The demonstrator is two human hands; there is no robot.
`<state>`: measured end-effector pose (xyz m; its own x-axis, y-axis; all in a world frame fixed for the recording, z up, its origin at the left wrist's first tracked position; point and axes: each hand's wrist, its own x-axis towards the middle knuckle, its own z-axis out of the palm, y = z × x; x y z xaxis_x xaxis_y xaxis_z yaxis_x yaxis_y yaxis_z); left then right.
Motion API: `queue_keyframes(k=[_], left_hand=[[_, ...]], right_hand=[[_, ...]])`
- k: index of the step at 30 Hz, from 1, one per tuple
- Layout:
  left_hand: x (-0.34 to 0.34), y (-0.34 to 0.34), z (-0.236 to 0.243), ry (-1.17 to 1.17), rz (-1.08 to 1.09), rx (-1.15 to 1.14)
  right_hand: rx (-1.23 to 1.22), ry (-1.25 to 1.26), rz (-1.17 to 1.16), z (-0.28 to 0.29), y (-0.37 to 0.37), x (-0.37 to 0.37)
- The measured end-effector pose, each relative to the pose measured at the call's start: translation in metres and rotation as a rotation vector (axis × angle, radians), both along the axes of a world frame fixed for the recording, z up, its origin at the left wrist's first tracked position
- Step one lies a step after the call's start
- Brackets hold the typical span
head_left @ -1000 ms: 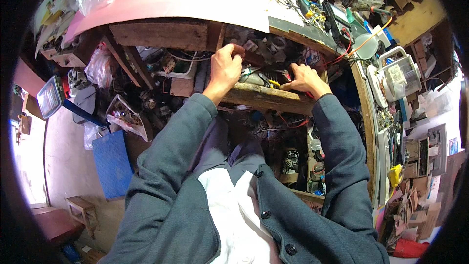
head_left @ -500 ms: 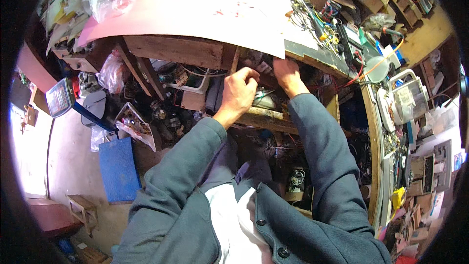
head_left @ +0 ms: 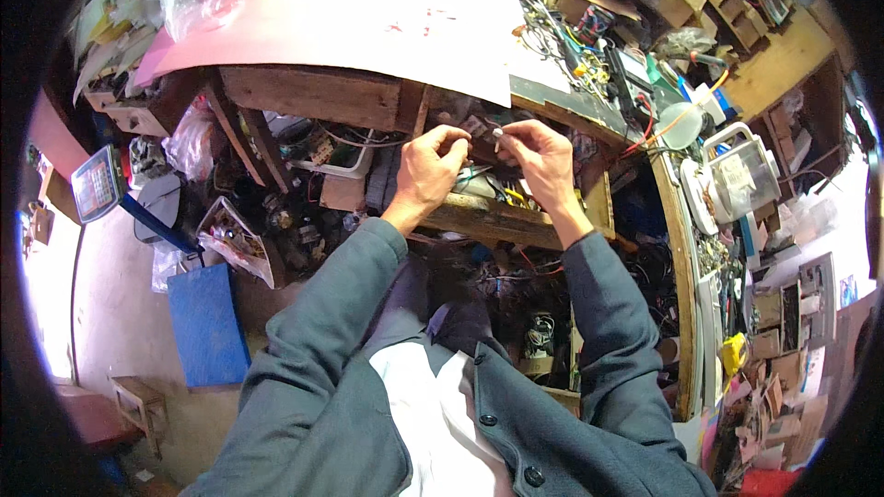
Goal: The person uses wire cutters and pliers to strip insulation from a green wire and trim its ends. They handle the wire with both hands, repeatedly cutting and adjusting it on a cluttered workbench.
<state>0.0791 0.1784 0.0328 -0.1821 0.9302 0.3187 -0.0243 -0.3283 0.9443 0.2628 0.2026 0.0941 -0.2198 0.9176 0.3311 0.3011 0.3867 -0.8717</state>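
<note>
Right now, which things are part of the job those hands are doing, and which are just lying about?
In the job:
- right hand, pinching a small pale bit
- left hand, fingers curled; can't tell what's inside
- drawer below them

Lying about:
- stool
- blue platform
- plastic bag

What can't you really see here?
- Head view: pale bit in the right hand, too small to name.
- Head view: the drawer, partly hidden by the left hand.
- Head view: red bits on the pink sheet, too small.
- Head view: dark red object, cut off by the rim.
</note>
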Motion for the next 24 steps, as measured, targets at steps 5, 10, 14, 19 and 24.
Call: queue_keyframes(k=[5,10,14,19,24], left_hand=[[-0.004,-0.033,0.013,-0.303,-0.373,-0.101],[-0.005,-0.078,0.021,-0.406,-0.509,-0.202],[-0.011,-0.095,0.018,-0.357,-0.405,-0.141],[-0.028,-0.111,0.024,0.041,-0.091,0.045],[-0.034,-0.12,0.04,0.309,0.087,0.361]], right_hand=[[0.002,0.285,0.071,0.0,-0.053,-0.011],[0.036,0.291,0.062,-0.007,-0.083,-0.016],[-0.035,0.262,0.091,-0.006,-0.092,-0.017],[0.267,-0.586,-0.124,0.0,-0.044,0.037],[-0.059,-1.068,-0.127,-0.029,0.014,0.095]])
